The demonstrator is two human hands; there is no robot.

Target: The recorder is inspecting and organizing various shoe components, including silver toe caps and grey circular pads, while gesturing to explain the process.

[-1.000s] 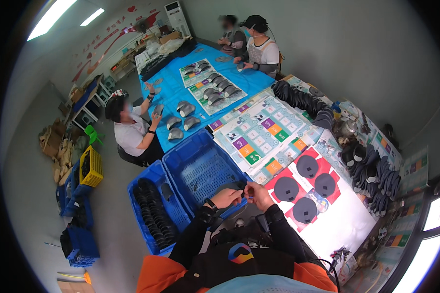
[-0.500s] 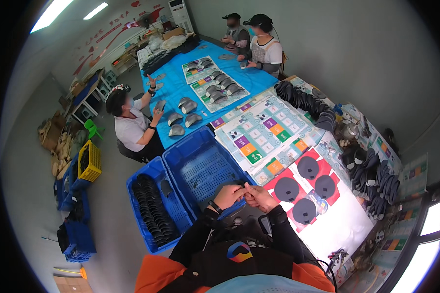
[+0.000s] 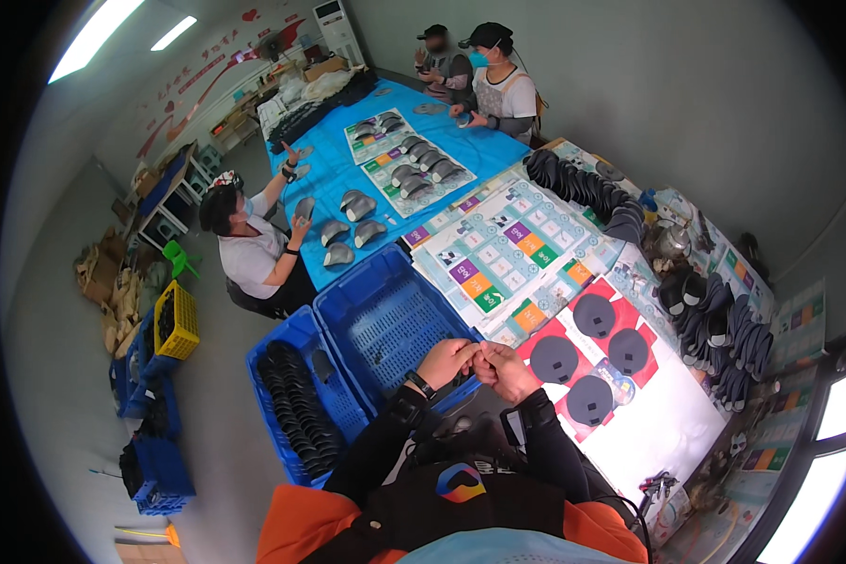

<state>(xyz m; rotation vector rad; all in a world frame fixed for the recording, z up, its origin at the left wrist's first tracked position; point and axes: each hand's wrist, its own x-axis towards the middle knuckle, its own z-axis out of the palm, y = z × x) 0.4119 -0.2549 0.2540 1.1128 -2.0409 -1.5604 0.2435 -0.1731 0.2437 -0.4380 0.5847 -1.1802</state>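
Note:
My left hand [image 3: 444, 365] and my right hand [image 3: 509, 374] meet over the near right corner of an empty-looking blue crate [image 3: 359, 282], fingers pinched together. Whatever they pinch is too small or hidden to make out; something dark shows just beneath the left hand. To the right of my hands, several dark grey round pads [image 3: 554, 359] lie on a red sheet [image 3: 583, 428] on the worktable. Left of my arms stands another blue crate [image 3: 265, 414] with a packed row of dark curved pieces [image 3: 296, 404].
Beyond the crates, a blue-covered table [image 3: 334, 174] carries grey curved pieces [image 3: 352, 205] on printed sheets. One co-worker [image 3: 251, 246] sits at its left side; two more [image 3: 500, 94] are at its far right. Stacked dark pieces [image 3: 587, 197] line the worktable's right side.
My hands have shifted slightly right, still pinched together. The dark grey piece seen beside my left hand earlier is now mostly hidden. The left co-worker's raised hand has lowered a little.

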